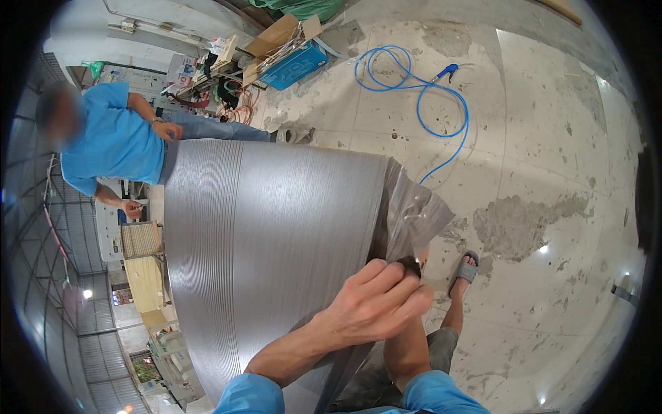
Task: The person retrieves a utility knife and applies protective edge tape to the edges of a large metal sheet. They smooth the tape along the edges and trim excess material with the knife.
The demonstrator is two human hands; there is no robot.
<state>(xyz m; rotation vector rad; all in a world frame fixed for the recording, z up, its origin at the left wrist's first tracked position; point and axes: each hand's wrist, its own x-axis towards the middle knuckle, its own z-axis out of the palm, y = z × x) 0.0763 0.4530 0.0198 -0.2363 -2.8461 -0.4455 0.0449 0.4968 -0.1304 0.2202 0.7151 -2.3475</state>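
A large stack of grey, wood-grain sheets (303, 207) lies in front of me, its layered edges showing as fine lines toward the left. Crumpled, see-through plastic film (414, 210) sticks out from the stack's right end. At the near right corner, by the film, my left hand (379, 300) is closed with the fingers pinched together. Something small and dark shows at its fingertips, too hidden to name. My right hand (423, 257) is mostly covered by the left one; its forearm comes up from below, and its fingers cannot be made out.
Across the stack's far left end stands a person in a blue shirt (114, 131), one hand near its edge. A coiled blue air hose (465, 114) with a blow gun lies on the worn floor. Beyond are a blue box (296, 65) and cluttered equipment (207, 76).
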